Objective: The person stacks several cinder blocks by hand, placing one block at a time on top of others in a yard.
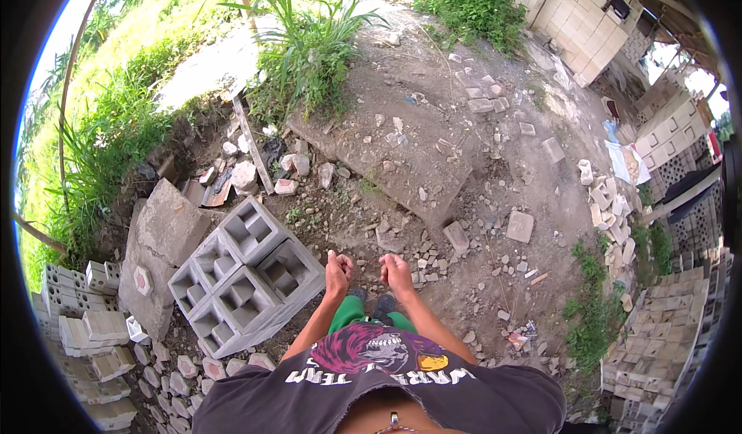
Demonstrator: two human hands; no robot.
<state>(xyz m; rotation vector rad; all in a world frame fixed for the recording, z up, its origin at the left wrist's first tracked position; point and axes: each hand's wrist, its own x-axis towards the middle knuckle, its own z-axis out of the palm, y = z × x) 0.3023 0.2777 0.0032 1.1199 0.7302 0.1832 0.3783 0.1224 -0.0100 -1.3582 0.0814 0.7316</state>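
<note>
In front of my waist, my left hand and my right hand are held apart at about the same height. Both have their fingers curled in, and nothing shows in either one. Closest to my left hand is a stack of grey hollow concrete blocks, set tightly side by side with their cavities facing up. It rises from the ground at my left and stands apart from the hand. Below my right hand lie small broken stones on the dirt.
A cracked concrete slab lies beyond the stack. Paving stones and piled blocks are at the left. Ahead are a wooden plank and scattered rubble. More block stacks line the right side. Tall grass grows at the far side.
</note>
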